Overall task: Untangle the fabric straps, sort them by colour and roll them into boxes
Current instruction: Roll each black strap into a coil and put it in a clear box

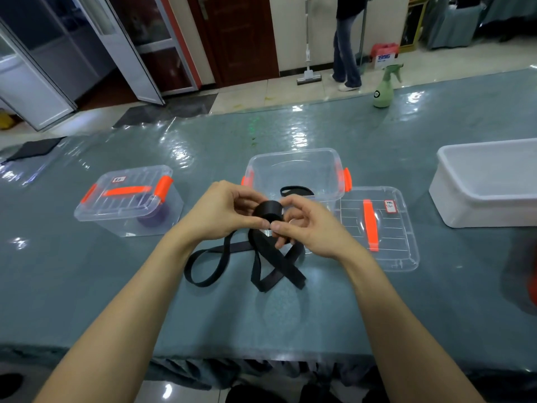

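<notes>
A black fabric strap is partly wound into a small roll [268, 211] held above the table between both hands. My left hand [223, 212] pinches the roll from the left, and my right hand [305, 228] pinches it from the right with thumb and fingers. The loose strap tail [263, 261] hangs down and lies in loops on the table. Behind my hands stands an open clear box [293, 173] with orange latches; another black strap [296, 189] lies inside it. A closed clear box [128, 199] at the left holds a purple roll [154, 218].
The open box's clear lid [380, 228] with an orange handle lies to the right. A white tub [488, 184] stands at the far right, a green spray bottle [385, 88] at the back. A person [347, 42] stands on the floor beyond the grey-green table [261, 312].
</notes>
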{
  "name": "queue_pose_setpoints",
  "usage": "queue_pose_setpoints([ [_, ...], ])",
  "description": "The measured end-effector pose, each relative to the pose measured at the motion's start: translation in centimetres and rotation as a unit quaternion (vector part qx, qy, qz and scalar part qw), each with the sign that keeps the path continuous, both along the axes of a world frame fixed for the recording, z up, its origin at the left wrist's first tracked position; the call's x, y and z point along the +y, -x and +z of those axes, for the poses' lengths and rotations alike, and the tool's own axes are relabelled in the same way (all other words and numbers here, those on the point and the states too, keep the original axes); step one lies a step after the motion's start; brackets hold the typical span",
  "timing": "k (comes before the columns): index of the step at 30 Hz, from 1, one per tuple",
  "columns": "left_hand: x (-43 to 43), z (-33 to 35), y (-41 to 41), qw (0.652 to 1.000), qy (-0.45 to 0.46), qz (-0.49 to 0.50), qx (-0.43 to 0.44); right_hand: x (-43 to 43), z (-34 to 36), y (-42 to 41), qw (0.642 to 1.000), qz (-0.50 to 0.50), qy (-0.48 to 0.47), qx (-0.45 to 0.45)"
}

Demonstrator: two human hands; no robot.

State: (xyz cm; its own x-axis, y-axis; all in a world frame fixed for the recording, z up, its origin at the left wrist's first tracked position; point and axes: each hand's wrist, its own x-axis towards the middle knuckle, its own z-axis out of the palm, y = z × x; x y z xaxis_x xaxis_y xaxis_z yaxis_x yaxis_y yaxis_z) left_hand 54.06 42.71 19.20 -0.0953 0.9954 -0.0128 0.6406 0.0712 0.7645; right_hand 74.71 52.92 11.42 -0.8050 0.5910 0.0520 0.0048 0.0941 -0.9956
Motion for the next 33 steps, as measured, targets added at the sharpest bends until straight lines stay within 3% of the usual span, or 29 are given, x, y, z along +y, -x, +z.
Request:
queue_pose_setpoints([
  [4, 0.3, 0.4, -0.5, 0.988, 0.034, -0.027, 0.145, 0.6, 0.7, 0.1, 0.971, -0.04, -0.198, -0.127],
  [8, 0.6, 0.5, -1.2, 0.979, 0.035, -0.042, 0.198, 0.5, 0.9, 0.8, 0.973, -0.027, -0.177, -0.145],
  [13, 0.5, 0.0, -0.6, 0.984, 0.028, -0.037, 0.175, 0.6, 0.9, 0.9, 0.971, -0.025, -0.188, -0.143],
  [18, 0.4, -1.0, 0.6, 0.993, 0.021, -0.026, 0.112, 0.5, 0.8, 0.8, 0.979, -0.055, -0.179, -0.082],
  [24, 0.5, -1.9, 0.9, 0.999, -0.023, 0.023, 0.009, 1.0, 1.1, 1.1, 0.994, -0.1, -0.052, 0.004],
  [29, 1.2, -0.9, 1.4, 0.999, -0.019, 0.019, 0.04, 2.3, 1.5, 1.6, 0.998, -0.039, -0.022, -0.052],
  [33, 1.9, 0.5, 2.6, 0.992, 0.001, 0.01, 0.129, 3.4, 2.6, 3.3, 0.977, -0.02, -0.165, -0.132],
])
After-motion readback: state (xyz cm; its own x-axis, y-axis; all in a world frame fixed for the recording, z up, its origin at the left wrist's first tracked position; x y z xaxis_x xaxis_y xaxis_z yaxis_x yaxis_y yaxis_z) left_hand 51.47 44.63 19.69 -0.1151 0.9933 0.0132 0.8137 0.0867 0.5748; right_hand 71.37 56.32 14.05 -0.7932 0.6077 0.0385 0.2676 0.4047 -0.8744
